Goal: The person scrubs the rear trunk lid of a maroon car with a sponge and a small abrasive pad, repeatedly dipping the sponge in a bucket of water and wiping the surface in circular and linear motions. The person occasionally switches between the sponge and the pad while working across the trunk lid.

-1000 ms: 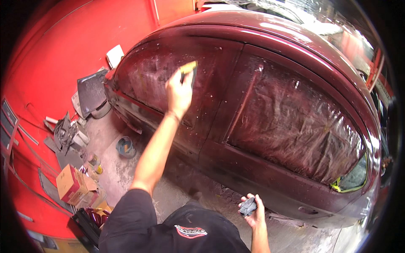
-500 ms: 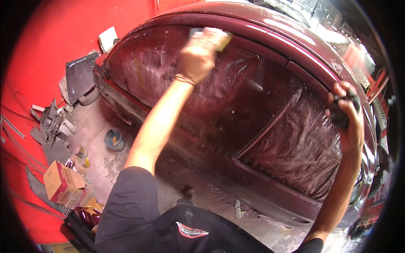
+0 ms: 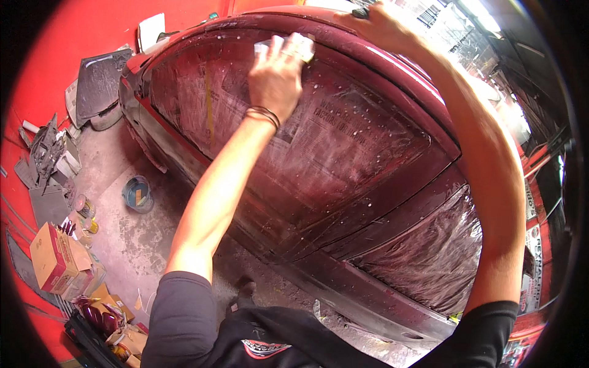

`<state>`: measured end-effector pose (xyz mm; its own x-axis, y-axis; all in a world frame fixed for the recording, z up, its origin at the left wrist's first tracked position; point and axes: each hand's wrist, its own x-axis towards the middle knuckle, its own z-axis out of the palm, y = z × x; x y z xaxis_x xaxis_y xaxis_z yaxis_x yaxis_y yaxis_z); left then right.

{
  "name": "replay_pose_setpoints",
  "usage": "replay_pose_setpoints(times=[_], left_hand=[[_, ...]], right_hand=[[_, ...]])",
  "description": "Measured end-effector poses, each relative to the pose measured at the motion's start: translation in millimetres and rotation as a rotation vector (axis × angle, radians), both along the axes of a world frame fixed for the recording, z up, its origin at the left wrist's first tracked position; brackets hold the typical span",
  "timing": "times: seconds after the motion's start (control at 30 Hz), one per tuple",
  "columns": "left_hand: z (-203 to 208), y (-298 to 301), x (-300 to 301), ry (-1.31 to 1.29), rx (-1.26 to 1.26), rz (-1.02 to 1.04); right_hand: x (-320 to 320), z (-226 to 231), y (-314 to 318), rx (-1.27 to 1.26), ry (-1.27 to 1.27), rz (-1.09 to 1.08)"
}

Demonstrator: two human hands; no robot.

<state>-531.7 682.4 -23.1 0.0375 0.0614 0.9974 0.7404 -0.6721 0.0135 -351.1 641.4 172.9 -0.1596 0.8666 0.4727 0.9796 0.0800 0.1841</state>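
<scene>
A maroon car (image 3: pixel 362 218) fills the middle, its paint dusty and spotted with pale drops. My left hand (image 3: pixel 274 83) is at the upper edge of the side window, its fingers closed over a pale pad with a yellowish edge (image 3: pixel 307 54); the pad's exact kind is unclear. Newspaper masking (image 3: pixel 319 132) covers that window. My right hand (image 3: pixel 386 29) reaches over the roof edge (image 3: pixel 331 19), fingers wrapped round a small dark wad (image 3: pixel 360 12), mostly hidden. Crumpled plastic film (image 3: pixel 429 251) covers the other window on the right.
A bucket (image 3: pixel 138 194) of liquid with a tan block inside stands on the dusty floor. Cardboard boxes (image 3: pixel 54 257), cans (image 3: pixel 86 208) and dark car parts (image 3: pixel 101 83) line the red wall (image 3: pixel 67 43) at left. Bright lights (image 3: pixel 481 15) shine at upper right.
My right hand has moved left and up from the right side of the car to the roof edge. My left hand has shifted slightly left, still on the pad. The view has turned somewhat.
</scene>
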Motion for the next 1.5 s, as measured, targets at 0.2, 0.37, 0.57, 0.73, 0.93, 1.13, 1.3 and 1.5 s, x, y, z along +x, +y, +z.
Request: replay_pose_setpoints(times=[0.2, 0.37, 0.57, 0.73, 0.93, 1.13, 1.3, 1.5], left_hand=[[-3.3, -88.7, 108.2, 0.021, 0.042, -0.534], [-7.2, 3.7, 11.5, -0.061, -0.226, -0.165], [-4.2, -113.0, 114.9, -0.016, -0.087, -0.314], [3.5, -42.1, 42.5, 0.111, -0.13, 0.006], [5.8, -80.1, 87.6, -0.013, -0.307, 0.014], [5.0, -82.4, 82.9, 0.068, -0.017, -0.041], [-0.2, 2.0, 18.2, -0.006, -0.363, 0.217], [-2.6, -134.6, 119.9, 0.181, -0.077, -0.373]], right_hand=[[35.5, -12.9, 20.4, -0.02, -0.093, -0.022], [57.8, 9.6, -48.6, -0.059, -0.035, -0.053], [150.1, 6.1, -137.6, 0.162, -0.144, -0.019], [283.4, 9.0, -323.5, 0.239, -0.139, -0.375], [391.1, -42.1, -464.6, 0.351, 0.173, -0.459], [402.4, -56.2, -489.2, 0.485, 0.115, -0.397], [391.9, -49.9, -467.2, 0.427, 0.179, -0.44], [394.7, -54.0, -483.2, 0.443, 0.192, -0.442]])
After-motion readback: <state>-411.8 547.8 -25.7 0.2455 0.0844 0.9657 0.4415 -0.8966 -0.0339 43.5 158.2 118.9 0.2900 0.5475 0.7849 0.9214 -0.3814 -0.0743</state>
